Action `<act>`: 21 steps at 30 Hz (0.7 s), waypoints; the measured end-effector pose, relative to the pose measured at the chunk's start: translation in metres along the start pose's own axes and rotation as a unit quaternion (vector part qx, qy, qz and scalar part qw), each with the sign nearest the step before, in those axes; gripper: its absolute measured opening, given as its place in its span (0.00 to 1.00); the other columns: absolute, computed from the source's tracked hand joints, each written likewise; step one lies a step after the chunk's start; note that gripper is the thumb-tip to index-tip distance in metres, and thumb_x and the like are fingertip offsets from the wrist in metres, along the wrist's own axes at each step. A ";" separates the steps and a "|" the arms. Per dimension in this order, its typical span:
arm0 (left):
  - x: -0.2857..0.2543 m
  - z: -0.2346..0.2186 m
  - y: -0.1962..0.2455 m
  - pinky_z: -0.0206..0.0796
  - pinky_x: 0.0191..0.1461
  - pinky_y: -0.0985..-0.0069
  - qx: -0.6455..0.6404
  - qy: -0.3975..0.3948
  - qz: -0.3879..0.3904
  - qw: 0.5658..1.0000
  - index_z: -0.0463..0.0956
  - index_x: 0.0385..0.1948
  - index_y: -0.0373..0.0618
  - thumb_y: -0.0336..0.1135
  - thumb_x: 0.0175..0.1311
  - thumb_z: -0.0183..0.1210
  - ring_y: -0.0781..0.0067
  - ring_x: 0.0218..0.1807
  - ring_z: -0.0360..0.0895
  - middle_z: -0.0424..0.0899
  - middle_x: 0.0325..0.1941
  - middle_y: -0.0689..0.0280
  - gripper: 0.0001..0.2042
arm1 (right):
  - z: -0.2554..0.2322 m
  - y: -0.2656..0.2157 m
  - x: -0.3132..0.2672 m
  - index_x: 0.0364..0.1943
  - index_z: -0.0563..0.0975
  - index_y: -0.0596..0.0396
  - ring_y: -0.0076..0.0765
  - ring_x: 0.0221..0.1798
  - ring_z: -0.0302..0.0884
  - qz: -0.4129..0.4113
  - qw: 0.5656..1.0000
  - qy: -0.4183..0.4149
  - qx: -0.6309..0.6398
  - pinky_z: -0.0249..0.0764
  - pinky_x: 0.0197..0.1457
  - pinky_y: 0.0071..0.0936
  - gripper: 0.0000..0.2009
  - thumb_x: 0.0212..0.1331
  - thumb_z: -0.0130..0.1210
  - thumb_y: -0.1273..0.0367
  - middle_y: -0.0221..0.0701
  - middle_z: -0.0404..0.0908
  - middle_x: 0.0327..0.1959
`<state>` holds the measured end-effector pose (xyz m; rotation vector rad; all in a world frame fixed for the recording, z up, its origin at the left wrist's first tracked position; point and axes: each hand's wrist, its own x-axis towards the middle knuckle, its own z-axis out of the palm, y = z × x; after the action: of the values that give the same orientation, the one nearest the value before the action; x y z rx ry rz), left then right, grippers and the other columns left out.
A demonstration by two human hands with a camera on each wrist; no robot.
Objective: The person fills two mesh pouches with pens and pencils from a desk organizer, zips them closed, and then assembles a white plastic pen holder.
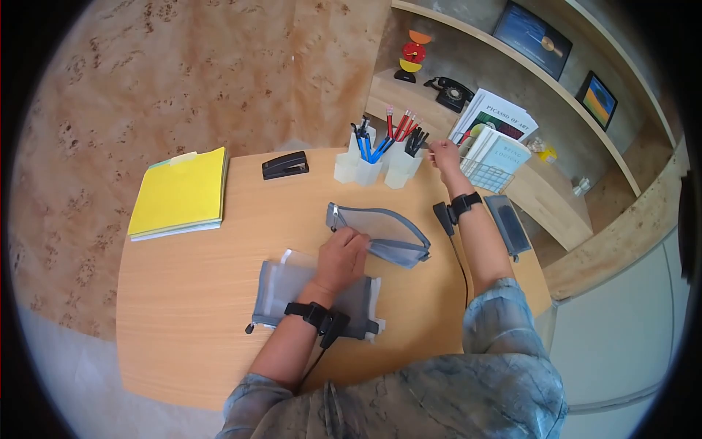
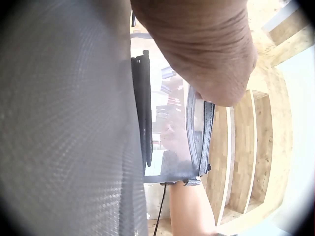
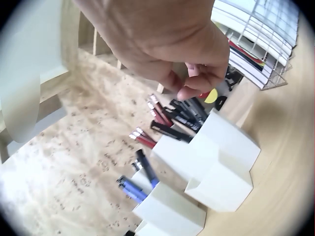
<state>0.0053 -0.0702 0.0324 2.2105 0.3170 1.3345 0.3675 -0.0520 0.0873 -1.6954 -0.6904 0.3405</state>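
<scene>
**Left hand (image 1: 342, 260) grips open pouch (image 1: 384, 224); right hand (image 1: 444, 155) at black pens (image 1: 416, 140)**

At the left of the table (image 1: 183, 293) lies a yellow folder (image 1: 179, 192), then a stapler (image 1: 285, 167). A flat pouch (image 1: 281, 287) lies beneath the left forearm. The left hand's fingers curl on the open pouch's near edge, its mouth gaping. Beyond stand white cups (image 1: 368, 174) of pens. The right hand's fingers are bent, thumb near fingertips, just over the black pens; whether they hold one, I cannot tell. Rightmost are a wire basket (image 1: 490, 178) and a dark pouch (image 1: 507, 223).
</scene>
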 end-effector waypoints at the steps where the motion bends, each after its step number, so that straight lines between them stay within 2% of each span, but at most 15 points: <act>1: 0.000 0.000 0.001 0.69 0.35 0.69 -0.001 -0.003 -0.006 1.000 0.76 0.31 0.44 0.25 0.52 0.56 0.59 0.33 0.74 0.74 0.28 0.63 0.05 | 0.000 0.008 0.012 0.29 0.74 0.52 0.18 0.18 0.67 0.030 0.999 0.008 0.024 0.62 0.19 0.17 0.03 0.57 0.55 0.69 0.21 0.73 0.19; 5: 0.001 -0.002 0.000 0.69 0.35 0.72 -0.013 -0.007 -0.005 1.000 0.77 0.33 0.39 0.22 0.52 0.57 0.59 0.32 0.76 0.75 0.29 0.59 0.06 | 0.007 0.008 0.021 0.25 0.73 0.48 0.17 0.18 0.64 0.103 0.991 -0.052 0.066 0.58 0.19 0.18 0.07 0.56 0.59 0.68 0.20 0.70 0.18; 8: 0.001 -0.002 0.001 0.69 0.35 0.71 -0.012 -0.003 -0.002 1.000 0.77 0.33 0.39 0.22 0.52 0.57 0.59 0.32 0.76 0.75 0.29 0.59 0.07 | 0.011 0.010 0.021 0.23 0.73 0.49 0.18 0.20 0.66 0.036 0.999 0.018 0.035 0.61 0.22 0.17 0.07 0.55 0.60 0.68 0.21 0.70 0.18; 11: 0.002 -0.001 0.001 0.69 0.34 0.71 -0.010 0.005 0.009 1.000 0.77 0.33 0.38 0.22 0.51 0.58 0.58 0.32 0.76 0.75 0.29 0.58 0.07 | 0.013 -0.007 0.008 0.25 0.73 0.54 0.22 0.23 0.72 -0.118 0.976 0.186 -0.010 0.67 0.26 0.20 0.07 0.56 0.58 0.70 0.25 0.74 0.20; 14: 0.001 -0.001 0.002 0.69 0.34 0.70 -0.008 0.012 0.009 1.000 0.77 0.32 0.39 0.22 0.51 0.58 0.58 0.32 0.76 0.75 0.29 0.58 0.07 | 0.008 -0.061 -0.038 0.32 0.73 0.57 0.22 0.28 0.77 -0.299 0.936 0.171 0.069 0.69 0.28 0.19 0.07 0.57 0.58 0.69 0.26 0.76 0.24; 17: -0.001 0.003 0.000 0.69 0.34 0.68 0.009 0.014 0.002 1.000 0.76 0.31 0.43 0.25 0.52 0.56 0.58 0.33 0.74 0.74 0.28 0.61 0.05 | 0.008 -0.114 -0.114 0.36 0.72 0.57 0.22 0.30 0.79 -0.282 0.952 0.008 0.120 0.69 0.29 0.18 0.09 0.58 0.58 0.69 0.26 0.77 0.25; 19: 0.000 0.003 0.001 0.69 0.34 0.68 0.010 0.015 0.006 1.000 0.76 0.31 0.43 0.25 0.52 0.56 0.58 0.32 0.74 0.74 0.28 0.61 0.05 | 0.007 -0.133 -0.156 0.36 0.71 0.56 0.21 0.29 0.79 -0.258 0.956 -0.131 0.046 0.70 0.30 0.17 0.08 0.58 0.57 0.68 0.26 0.78 0.27; 21: -0.001 0.002 0.002 0.69 0.34 0.67 0.010 0.013 0.009 1.000 0.76 0.31 0.43 0.25 0.52 0.56 0.58 0.32 0.74 0.74 0.28 0.61 0.05 | 0.010 -0.137 -0.187 0.34 0.70 0.55 0.20 0.26 0.79 -0.202 0.941 -0.268 -0.036 0.69 0.27 0.16 0.07 0.59 0.56 0.69 0.29 0.81 0.28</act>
<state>0.0068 -0.0729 0.0319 2.2190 0.3220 1.3773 0.1802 -0.1431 0.1900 -1.4841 -1.4426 0.4923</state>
